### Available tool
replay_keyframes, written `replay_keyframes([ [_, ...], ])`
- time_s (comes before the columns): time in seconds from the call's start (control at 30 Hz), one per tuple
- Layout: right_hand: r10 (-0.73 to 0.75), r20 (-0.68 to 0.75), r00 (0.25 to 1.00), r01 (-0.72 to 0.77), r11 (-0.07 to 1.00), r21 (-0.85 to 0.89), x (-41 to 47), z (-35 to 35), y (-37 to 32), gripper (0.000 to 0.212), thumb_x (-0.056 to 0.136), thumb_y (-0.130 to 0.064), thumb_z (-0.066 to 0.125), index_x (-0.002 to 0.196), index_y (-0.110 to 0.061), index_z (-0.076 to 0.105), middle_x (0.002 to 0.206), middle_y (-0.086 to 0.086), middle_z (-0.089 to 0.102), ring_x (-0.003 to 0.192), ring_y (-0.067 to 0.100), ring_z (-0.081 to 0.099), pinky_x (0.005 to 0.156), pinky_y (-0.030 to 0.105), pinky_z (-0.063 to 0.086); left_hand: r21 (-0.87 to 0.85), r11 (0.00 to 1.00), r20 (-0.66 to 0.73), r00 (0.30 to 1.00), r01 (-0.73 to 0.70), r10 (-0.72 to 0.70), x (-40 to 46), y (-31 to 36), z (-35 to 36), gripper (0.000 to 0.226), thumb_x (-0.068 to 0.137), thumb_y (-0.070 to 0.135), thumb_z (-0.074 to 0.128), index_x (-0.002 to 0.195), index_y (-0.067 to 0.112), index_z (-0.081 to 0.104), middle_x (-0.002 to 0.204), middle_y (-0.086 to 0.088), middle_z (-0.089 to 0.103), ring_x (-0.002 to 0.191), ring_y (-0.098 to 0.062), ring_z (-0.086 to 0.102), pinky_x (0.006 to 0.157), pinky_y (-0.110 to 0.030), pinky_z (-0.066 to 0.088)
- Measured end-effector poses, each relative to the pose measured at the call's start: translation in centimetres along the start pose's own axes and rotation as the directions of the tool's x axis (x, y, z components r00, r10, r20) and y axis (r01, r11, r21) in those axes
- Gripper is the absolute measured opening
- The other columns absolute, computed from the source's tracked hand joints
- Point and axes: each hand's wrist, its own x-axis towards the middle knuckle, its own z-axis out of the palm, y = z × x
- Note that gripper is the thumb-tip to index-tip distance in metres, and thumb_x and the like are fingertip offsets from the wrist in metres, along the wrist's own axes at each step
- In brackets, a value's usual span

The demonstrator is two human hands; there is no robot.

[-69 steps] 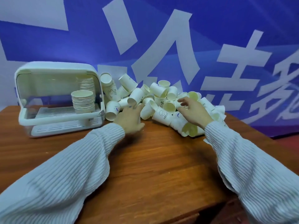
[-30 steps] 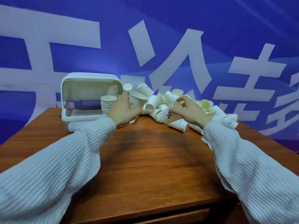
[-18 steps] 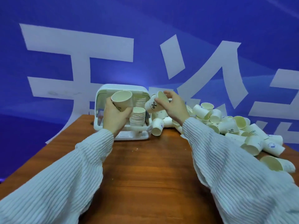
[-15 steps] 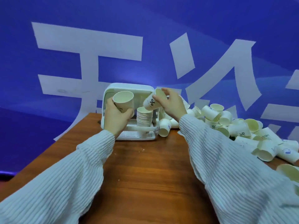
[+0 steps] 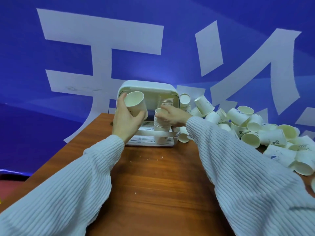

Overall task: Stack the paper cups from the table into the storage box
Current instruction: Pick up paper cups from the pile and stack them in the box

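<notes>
Left hand (image 5: 125, 120) grips a cup (image 5: 136, 103); right hand (image 5: 172, 114) clasps the stack (image 5: 161, 124) in the box (image 5: 146, 86). Many cups (image 5: 255, 132) remain on the table (image 5: 153, 184).

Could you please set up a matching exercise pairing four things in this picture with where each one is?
Things:
1. single cup
2. cup stack
3. loose cups
4. crumbs

Places:
A. on the bare table between the sleeves
B. heaped on the table right of the storage box
C. in the left hand
D. inside the box, under the right hand

Pairs: 1-C, 2-D, 3-B, 4-A
</notes>
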Motion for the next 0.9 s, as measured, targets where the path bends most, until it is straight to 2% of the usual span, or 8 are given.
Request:
replay_keyframes([
  [0.07, -0.005, -0.014, 1.000, 0.005, 0.998, 0.060, -0.6, -0.2, 0.4, 0.091, 0.096, -0.055, 0.064, 0.165, -0.018, 0.017, 0.170, 0.003, 0.026, 0.153, 0.022, 0.031, 0.122, 0.033, 0.025, 0.023, 1.000, 0.003, 1.000, -0.007, 0.007, 0.8, 0.6, 0.6, 0.084, 0.079, 0.038, 0.075, 0.149, 0.031, 0.028, 0.139, 0.001, 0.050, 0.120, -0.024, 0.054, 0.102, -0.049, 0.050],
  [0.13, 0.013, -0.089, 0.996, 0.005, 0.982, 0.191, -1.3, 0.0, 1.1, 0.100, 0.091, -0.058, 0.069, 0.166, -0.023, 0.011, 0.170, 0.001, 0.023, 0.154, 0.021, 0.030, 0.124, 0.035, 0.025, 0.022, 1.000, 0.001, 1.000, -0.016, 0.016, 1.8, 1.5, 1.4, 0.085, 0.078, 0.037, 0.076, 0.149, 0.027, 0.031, 0.141, 0.001, 0.049, 0.125, -0.023, 0.051, 0.106, -0.051, 0.046],
  [0.23, 0.048, -0.225, 0.973, 0.023, 0.952, 0.304, -2.6, 0.4, 2.2, 0.091, 0.092, -0.061, 0.064, 0.164, -0.027, 0.020, 0.163, -0.003, 0.039, 0.146, 0.017, 0.041, 0.119, 0.039, 0.035, 0.014, 0.999, 0.037, 0.999, -0.039, 0.039, 3.3, 2.7, 2.9, 0.088, 0.080, 0.034, 0.079, 0.152, 0.023, 0.029, 0.144, -0.004, 0.049, 0.127, -0.024, 0.051, 0.107, -0.049, 0.046],
  [0.33, 0.072, -0.287, 0.955, 0.027, 0.944, 0.328, -4.1, 0.5, 3.1, 0.075, 0.097, -0.057, 0.060, 0.160, -0.028, 0.031, 0.134, -0.012, 0.052, 0.124, 0.007, 0.050, 0.105, 0.030, 0.039, 0.016, 0.998, 0.105, 0.992, -0.067, 0.065, 4.2, 3.8, 4.6, 0.090, 0.081, 0.031, 0.080, 0.154, 0.019, 0.029, 0.144, -0.007, 0.051, 0.125, -0.026, 0.053, 0.106, -0.044, 0.047],
  [0.5, 0.136, -0.330, 0.934, -0.002, 0.926, 0.377, -6.1, 0.4, 4.9, 0.063, 0.098, -0.057, 0.058, 0.154, -0.033, 0.039, 0.123, -0.009, 0.066, 0.121, 0.011, 0.060, 0.105, 0.035, 0.045, 0.197, 0.967, 0.336, 0.938, -0.162, 0.089, 3.8, 3.9, 7.5, 0.082, 0.084, 0.028, 0.075, 0.154, 0.017, 0.033, 0.147, -0.013, 0.046, 0.137, -0.030, 0.044, 0.109, -0.032, 0.035],
  [0.63, 0.152, -0.343, 0.927, -0.015, 0.928, 0.373, -7.8, -0.2, 6.1, 0.064, 0.099, -0.058, 0.055, 0.156, -0.033, 0.037, 0.115, -0.015, 0.063, 0.118, 0.010, 0.059, 0.099, 0.031, 0.042, 0.561, 0.800, 0.403, 0.915, -0.214, -0.038, 2.9, 2.8, 8.7, 0.074, 0.094, 0.072, 0.039, 0.150, 0.023, 0.044, 0.158, -0.005, 0.038, 0.147, -0.031, 0.029, 0.117, -0.051, 0.026],
  [0.73, 0.178, -0.349, 0.920, -0.048, 0.935, 0.351, -8.6, -0.3, 7.2, 0.067, 0.096, -0.067, 0.050, 0.154, -0.037, 0.036, 0.119, -0.014, 0.063, 0.124, 0.014, 0.058, 0.109, 0.042, 0.044, 0.586, 0.779, 0.423, 0.904, -0.224, -0.058, 2.3, 1.8, 8.8, 0.068, 0.102, 0.064, 0.021, 0.157, 0.027, 0.034, 0.168, 0.002, 0.023, 0.155, -0.027, 0.012, 0.123, -0.056, 0.010],
  [0.9, 0.209, -0.356, 0.911, -0.060, 0.921, 0.385, -11.3, -1.6, 8.4, 0.061, 0.101, -0.056, 0.052, 0.155, -0.031, 0.038, 0.121, -0.007, 0.064, 0.119, 0.013, 0.057, 0.102, 0.033, 0.042, 0.669, 0.679, 0.447, 0.893, -0.302, -0.043, 2.4, 3.2, 8.9, 0.064, 0.102, 0.059, 0.025, 0.154, 0.024, 0.038, 0.171, -0.002, 0.012, 0.156, -0.030, 0.005, 0.123, -0.054, 0.007],
])
